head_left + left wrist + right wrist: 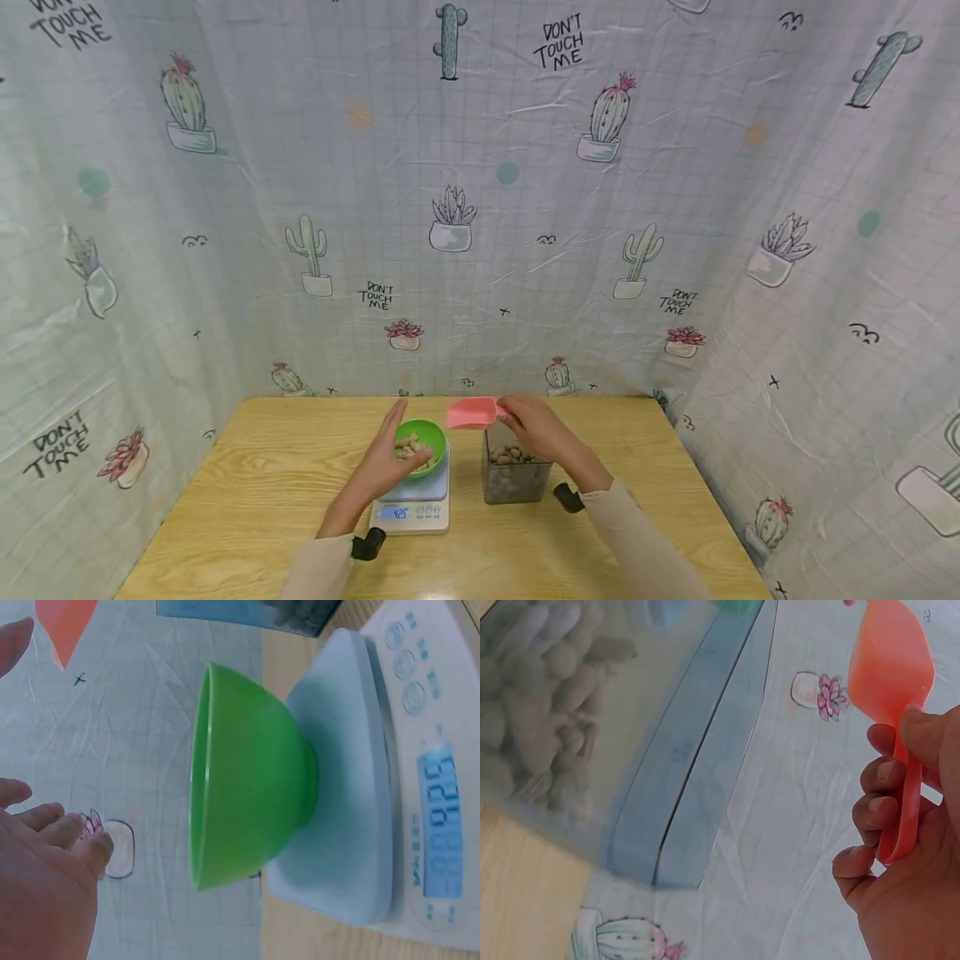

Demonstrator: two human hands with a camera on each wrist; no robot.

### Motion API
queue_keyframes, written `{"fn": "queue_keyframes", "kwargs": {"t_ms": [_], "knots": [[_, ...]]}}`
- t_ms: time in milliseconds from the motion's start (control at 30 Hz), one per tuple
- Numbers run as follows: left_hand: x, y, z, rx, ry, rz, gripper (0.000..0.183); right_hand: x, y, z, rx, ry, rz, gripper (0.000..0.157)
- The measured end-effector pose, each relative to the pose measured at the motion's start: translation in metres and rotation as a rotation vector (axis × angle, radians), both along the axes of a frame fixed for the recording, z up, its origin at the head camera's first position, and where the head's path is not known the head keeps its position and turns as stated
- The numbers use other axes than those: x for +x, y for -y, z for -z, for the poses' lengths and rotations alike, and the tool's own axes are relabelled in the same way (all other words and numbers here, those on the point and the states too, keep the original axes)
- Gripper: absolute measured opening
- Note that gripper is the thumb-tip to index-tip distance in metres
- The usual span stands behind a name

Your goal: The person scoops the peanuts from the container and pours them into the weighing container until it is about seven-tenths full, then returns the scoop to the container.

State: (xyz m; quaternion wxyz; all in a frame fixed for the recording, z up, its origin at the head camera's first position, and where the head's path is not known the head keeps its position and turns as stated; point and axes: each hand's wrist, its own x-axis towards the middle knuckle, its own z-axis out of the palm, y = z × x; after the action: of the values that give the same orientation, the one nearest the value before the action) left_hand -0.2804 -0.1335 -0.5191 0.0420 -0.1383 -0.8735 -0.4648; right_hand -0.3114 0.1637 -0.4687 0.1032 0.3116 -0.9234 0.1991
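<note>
Fingers [881, 774] pinching scoop [471, 412], wooden table [262, 475], cactus-print curtain [480, 208]

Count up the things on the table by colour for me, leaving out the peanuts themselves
Green: 1, the bowl
Pink: 1, the scoop
White: 1, the scale
Clear: 1, the container
Total: 4

On the pale wooden table [262, 467], a green plastic bowl [426, 442] holding peanuts [408, 450] sits on a white digital kitchen scale [413, 511]. Just right of the scale stands a clear square plastic container [516, 485] with peanuts inside. A pink plastic scoop [471, 412] is above, between bowl and container.
</note>
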Motion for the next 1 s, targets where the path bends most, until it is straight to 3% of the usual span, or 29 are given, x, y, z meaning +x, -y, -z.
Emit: {"fn": "queue_keyframes", "kwargs": {"t_ms": [233, 467, 800, 1000], "knots": [[-0.001, -0.017, -0.006, 0.011, -0.020, 0.050, 0.098, 0.007, -0.022, 0.001, -0.017, -0.050, 0.003, 0.019], [-0.001, -0.038, -0.011, -0.012, 0.035, 0.099, 0.098, 0.014, -0.042, 0.002, 0.011, -0.081, 0.019, 0.018], [0.002, -0.078, -0.006, -0.058, 0.051, 0.204, 0.102, 0.023, -0.068, 0.004, 0.123, -0.130, 0.051, 0.017], [-0.006, -0.098, 0.008, -0.083, 0.063, 0.256, 0.106, 0.021, -0.076, 0.000, 0.246, -0.155, 0.056, 0.013]]}}
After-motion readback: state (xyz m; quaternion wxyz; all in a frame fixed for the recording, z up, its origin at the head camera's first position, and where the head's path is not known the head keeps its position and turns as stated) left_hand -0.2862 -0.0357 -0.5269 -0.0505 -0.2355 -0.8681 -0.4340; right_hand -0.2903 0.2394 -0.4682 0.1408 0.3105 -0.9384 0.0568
